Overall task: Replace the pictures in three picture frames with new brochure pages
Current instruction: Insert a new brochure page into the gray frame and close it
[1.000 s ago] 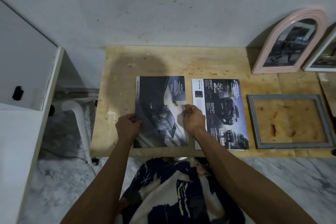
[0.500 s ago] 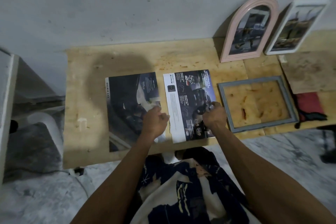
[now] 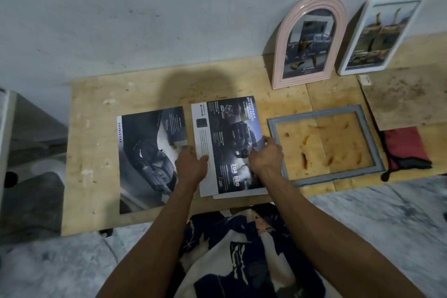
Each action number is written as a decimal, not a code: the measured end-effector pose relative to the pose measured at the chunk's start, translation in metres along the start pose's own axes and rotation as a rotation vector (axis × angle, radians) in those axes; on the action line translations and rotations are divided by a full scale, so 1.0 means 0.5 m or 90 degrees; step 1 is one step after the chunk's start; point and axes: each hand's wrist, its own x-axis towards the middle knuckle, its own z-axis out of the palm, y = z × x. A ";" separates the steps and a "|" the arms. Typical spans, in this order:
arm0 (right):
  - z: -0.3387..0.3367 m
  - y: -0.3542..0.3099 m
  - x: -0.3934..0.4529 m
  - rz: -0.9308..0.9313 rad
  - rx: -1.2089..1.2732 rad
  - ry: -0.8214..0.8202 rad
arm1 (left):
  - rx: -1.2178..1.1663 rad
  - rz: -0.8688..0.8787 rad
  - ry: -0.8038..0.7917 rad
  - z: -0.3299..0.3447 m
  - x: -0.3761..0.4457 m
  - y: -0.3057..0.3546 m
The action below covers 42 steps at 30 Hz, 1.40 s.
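Two brochure pages lie side by side on the wooden table point(image 3: 96, 143). The left page point(image 3: 145, 152) shows a dark car. The right page point(image 3: 225, 133) carries text and trucks, and another sheet peeks out under its near edge. My left hand point(image 3: 192, 167) pinches the right page's left edge; my right hand point(image 3: 266, 157) pinches its right edge. To the right lies an empty grey rectangular frame point(image 3: 275, 128), flat on the table. A pink arched frame point(image 3: 281, 55) and a white frame point(image 3: 362, 31), both with pictures, lean on the wall.
A worn brown board point(image 3: 406, 97) lies at the table's right end, with a red and black cloth point(image 3: 404, 150) in front of it. A white cabinet edge point(image 3: 4, 128) stands at the far left. Marble floor lies below the table.
Both hands left the dark car page and moved right onto the text page, now pinching its two side edges. The view shifted right, bringing the white frame and board into sight.
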 end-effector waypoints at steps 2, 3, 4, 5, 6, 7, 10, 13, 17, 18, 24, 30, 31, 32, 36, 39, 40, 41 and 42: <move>-0.007 0.000 0.012 -0.017 0.031 0.010 | -0.041 -0.019 0.047 0.007 0.000 0.009; -0.009 0.001 0.020 -0.021 0.058 0.007 | -0.059 -0.030 0.068 0.009 -0.002 0.016; -0.013 -0.001 0.025 -0.018 0.083 0.002 | -0.073 -0.043 0.083 0.010 -0.005 0.024; -0.017 -0.003 0.031 -0.013 0.103 -0.002 | -0.089 -0.055 0.098 0.011 -0.006 0.030; -0.022 -0.004 0.035 -0.006 0.120 -0.007 | -0.107 -0.066 0.113 0.013 -0.004 0.031; -0.027 -0.003 0.039 -0.002 0.137 -0.012 | -0.125 -0.074 0.127 0.014 -0.004 0.031; -0.046 -0.002 0.044 -0.014 0.176 -0.043 | -0.157 -0.073 0.156 0.014 -0.010 0.033; -0.057 0.001 0.044 -0.074 0.180 -0.068 | -0.182 -0.079 0.156 0.008 -0.019 0.042; -0.057 0.005 0.036 -0.108 0.242 -0.098 | -0.214 -0.084 0.142 -0.006 -0.031 0.040; -0.058 0.007 0.032 -0.105 0.259 -0.093 | -0.229 -0.088 0.134 -0.011 -0.037 0.038; -0.065 0.020 0.010 -0.032 0.371 -0.082 | -0.316 -0.073 0.067 -0.044 -0.096 0.003; -0.078 0.057 -0.061 -0.017 0.490 -0.043 | -0.581 -0.055 0.022 -0.037 -0.214 -0.045; -0.079 0.067 -0.080 -0.004 0.532 -0.052 | -0.620 -0.041 0.011 -0.025 -0.234 -0.052; -0.080 0.077 -0.099 0.008 0.568 -0.061 | -0.649 -0.028 0.005 -0.009 -0.254 -0.057; -0.088 0.107 -0.190 0.034 0.651 -0.144 | -0.697 -0.002 0.049 0.062 -0.323 -0.071; -0.092 0.134 -0.230 0.068 0.656 -0.180 | -0.677 0.026 0.124 0.089 -0.346 -0.091; -0.095 0.143 -0.231 0.074 0.654 -0.173 | -0.663 0.032 0.133 0.089 -0.349 -0.097; -0.102 0.150 -0.229 0.078 0.643 -0.160 | -0.644 0.039 0.132 0.086 -0.349 -0.101; -0.113 0.156 -0.226 0.078 0.635 -0.148 | -0.623 0.048 0.125 0.081 -0.348 -0.103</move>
